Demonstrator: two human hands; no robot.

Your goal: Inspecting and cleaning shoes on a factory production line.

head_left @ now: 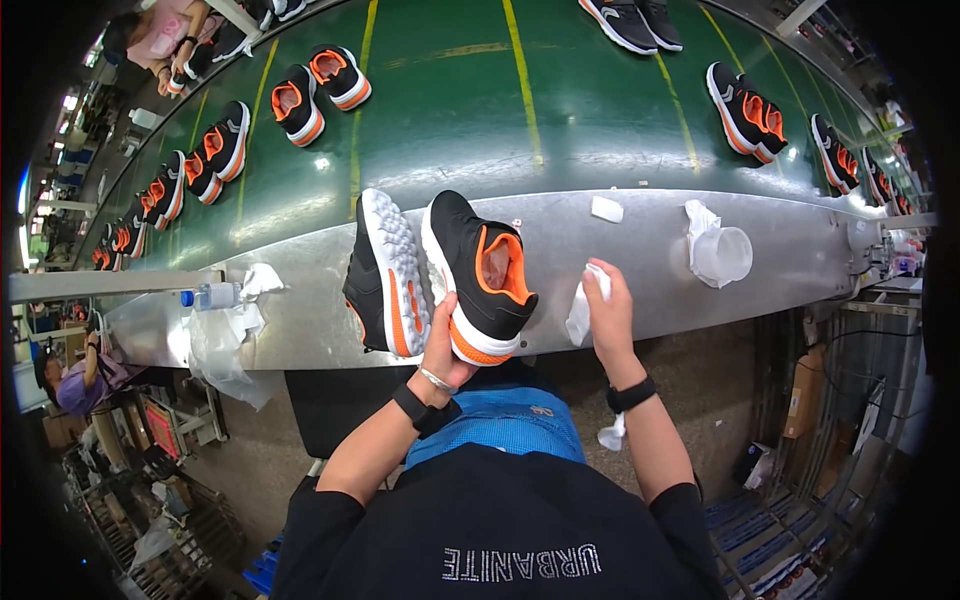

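The left hand (443,345) grips a black-and-orange sneaker (478,275) by its heel at the metal ledge's (650,270) near edge, tipped up for wiping; the right hand (608,310) pinches a white cloth (582,305) beside it.

Tabletop (660,270) bare btwn right hand (608,312) & plastic cup (722,255); small white pad (606,209) behind. Left side blocked: shoe pair (440,272), then crumpled plastic (222,335) w/ bottle (212,296).

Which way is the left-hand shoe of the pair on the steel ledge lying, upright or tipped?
Tipped on its side: the left shoe shows its white studded sole with orange stripe, while the shoe beside it, gripped by the left hand, sits opening-up.
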